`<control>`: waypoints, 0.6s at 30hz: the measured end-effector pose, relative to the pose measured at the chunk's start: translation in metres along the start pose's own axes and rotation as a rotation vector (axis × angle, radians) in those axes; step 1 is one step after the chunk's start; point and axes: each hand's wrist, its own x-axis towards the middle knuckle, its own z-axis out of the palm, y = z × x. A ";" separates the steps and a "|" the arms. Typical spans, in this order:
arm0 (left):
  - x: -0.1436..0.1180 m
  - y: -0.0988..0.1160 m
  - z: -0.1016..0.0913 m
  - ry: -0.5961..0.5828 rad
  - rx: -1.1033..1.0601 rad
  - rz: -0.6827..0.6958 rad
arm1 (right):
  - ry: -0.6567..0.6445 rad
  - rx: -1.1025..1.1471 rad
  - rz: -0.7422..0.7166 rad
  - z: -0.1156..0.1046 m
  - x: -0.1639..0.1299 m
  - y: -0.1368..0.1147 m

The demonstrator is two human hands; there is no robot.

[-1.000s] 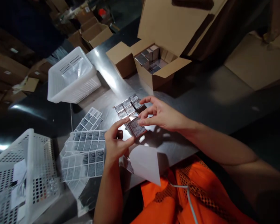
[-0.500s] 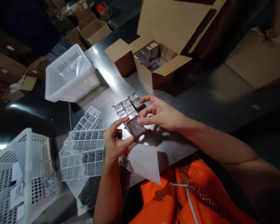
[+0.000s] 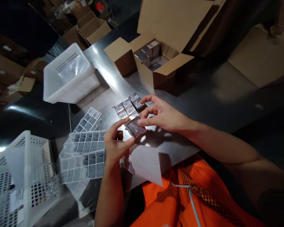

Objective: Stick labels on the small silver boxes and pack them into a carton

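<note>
Both hands hold one small silvery box (image 3: 135, 126) with dense print on its upper face, just above the steel table (image 3: 109, 78). My left hand (image 3: 115, 144) pinches its near-left edge between thumb and forefinger. My right hand (image 3: 161, 114) grips its far-right edge with the fingertips. Right behind the box stands a tight cluster of several similar small boxes (image 3: 129, 106) with barcode labels on top. Sheets of printed labels (image 3: 84, 154) lie to the left of my left hand.
An open cardboard carton (image 3: 156, 53) with more small boxes stands behind. A white plastic basket (image 3: 69, 77) sits at the back left, another white basket (image 3: 16, 179) at the near left. A blank white sheet (image 3: 146, 164) lies at the table edge. Cardboard boxes stand further off.
The hands and the small box have stayed nearly still; the box has tipped slightly. The view has shifted a little.
</note>
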 end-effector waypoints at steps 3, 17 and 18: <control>0.000 -0.001 0.000 0.001 -0.001 0.008 | 0.002 -0.002 -0.007 0.000 0.000 0.001; -0.001 0.003 0.000 -0.017 -0.150 -0.034 | 0.113 -0.093 -0.074 -0.002 0.002 0.006; -0.001 0.003 -0.001 -0.031 -0.169 -0.047 | 0.040 -0.062 -0.020 -0.004 0.004 0.006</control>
